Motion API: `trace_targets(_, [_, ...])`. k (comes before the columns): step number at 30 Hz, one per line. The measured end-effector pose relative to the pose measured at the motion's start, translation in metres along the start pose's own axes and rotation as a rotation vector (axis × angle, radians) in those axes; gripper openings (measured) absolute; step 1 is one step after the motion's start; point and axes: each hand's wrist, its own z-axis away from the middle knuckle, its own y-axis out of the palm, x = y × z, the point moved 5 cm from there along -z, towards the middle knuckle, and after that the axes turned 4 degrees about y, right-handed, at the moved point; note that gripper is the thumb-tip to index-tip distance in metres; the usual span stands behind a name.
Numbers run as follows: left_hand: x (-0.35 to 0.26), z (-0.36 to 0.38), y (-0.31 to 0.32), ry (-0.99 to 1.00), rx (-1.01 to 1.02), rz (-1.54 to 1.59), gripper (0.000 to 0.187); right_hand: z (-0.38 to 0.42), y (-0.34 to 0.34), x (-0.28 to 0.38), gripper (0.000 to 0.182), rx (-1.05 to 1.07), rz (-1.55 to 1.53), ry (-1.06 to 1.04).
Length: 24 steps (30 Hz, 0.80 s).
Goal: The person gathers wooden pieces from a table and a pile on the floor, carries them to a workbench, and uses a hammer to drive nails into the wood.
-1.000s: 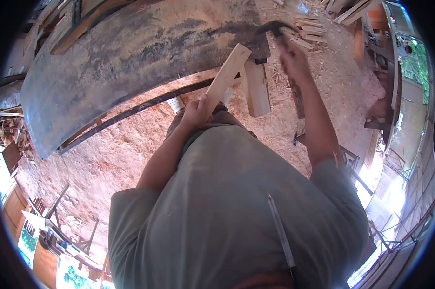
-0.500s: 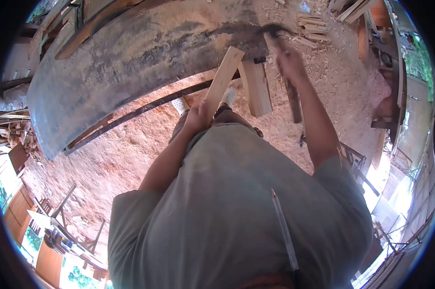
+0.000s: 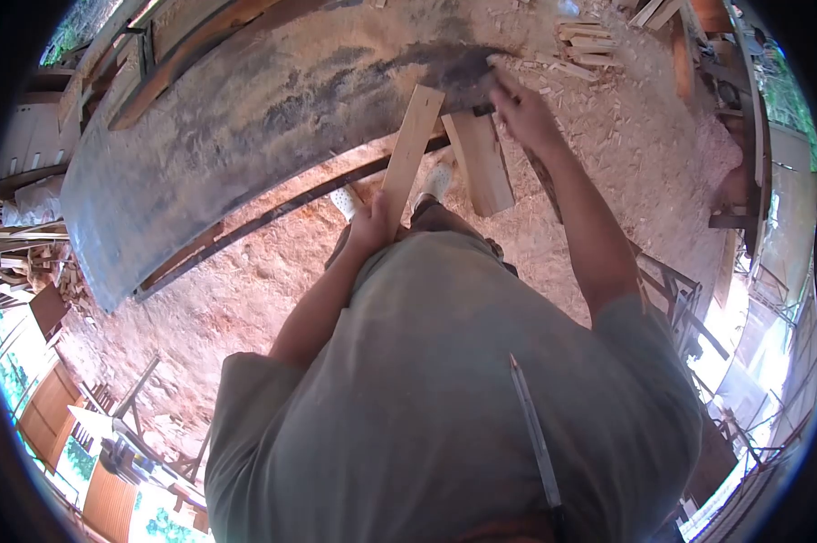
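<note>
My left hand [image 3: 369,226] is wrapped around the near end of a pale, narrow wooden board [image 3: 413,136]. The board slants away from my body, and its far end lies over a large, dark, worn work surface [image 3: 272,118]. Out to the right, my right hand [image 3: 528,116] grips the handle of a tool that looks like an adze. Its dark head [image 3: 493,63] is hard to make out against the blackened end of the surface, close to the board's far end. A second, wider piece of wood [image 3: 481,167] leans beside the board.
Wood chips cover the earth floor [image 3: 607,154]. A small stack of cut sticks [image 3: 589,45] lies at the far right. Below my right forearm is a dark strip of wood [image 3: 544,185]. My feet stand under the near edge of the work surface. A pencil [image 3: 535,434] rests on my shirt.
My right hand and the tool have moved left and slightly down, nearer the board. The board's far end sits a little further left, and my left hand still holds it.
</note>
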Motion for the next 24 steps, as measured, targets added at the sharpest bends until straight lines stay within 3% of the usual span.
trace_targets(4, [0.02,-0.014,0.003,-0.032,0.016,-0.064,0.073,-0.006,0.004,-0.018,0.049,-0.138,-0.272,-0.004])
trace_targets(5, [0.016,-0.017,-0.001,-0.042,-0.007,-0.113,0.073,-0.003,0.016,-0.016,0.051,-0.028,-0.086,-0.117])
trace_targets(8, [0.003,-0.01,-0.003,-0.022,0.018,-0.025,0.072,0.007,0.024,-0.005,0.054,0.043,0.054,-0.273])
trace_targets(10, [-0.001,-0.011,-0.004,-0.033,0.082,0.006,0.071,0.019,0.006,-0.007,0.043,-0.018,-0.233,0.035])
trace_targets(12, [-0.02,-0.029,-0.003,-0.018,0.15,0.033,0.071,0.022,-0.019,-0.005,0.036,-0.146,-0.193,0.011])
trace_targets(14, [-0.076,-0.023,0.003,0.234,0.218,0.022,0.071,0.04,-0.039,-0.002,0.029,-0.258,-0.141,0.016])
trace_targets(15, [-0.106,-0.015,0.01,0.078,0.301,0.093,0.071,0.055,-0.05,0.012,0.024,-0.278,-0.45,-0.094])
trace_targets(16, [-0.112,-0.024,0.02,0.076,0.305,0.093,0.071,0.069,-0.057,0.018,0.019,-0.297,-0.764,-0.204])
trace_targets(17, [-0.12,-0.035,0.027,0.077,0.314,0.122,0.072,0.074,-0.058,0.005,0.016,-0.207,-0.851,-0.107])
trace_targets(18, [-0.131,-0.048,0.032,0.09,0.324,0.148,0.072,0.073,-0.058,-0.013,0.016,-0.218,-0.853,-0.119])
trace_targets(20, [-0.142,-0.057,0.037,0.091,0.293,0.101,0.071,0.069,-0.053,-0.058,0.016,-0.311,-0.427,0.048])
trace_targets(24, [-0.165,-0.048,0.019,0.043,0.254,0.014,0.075,0.076,-0.049,-0.075,0.024,-0.302,-0.342,0.168])
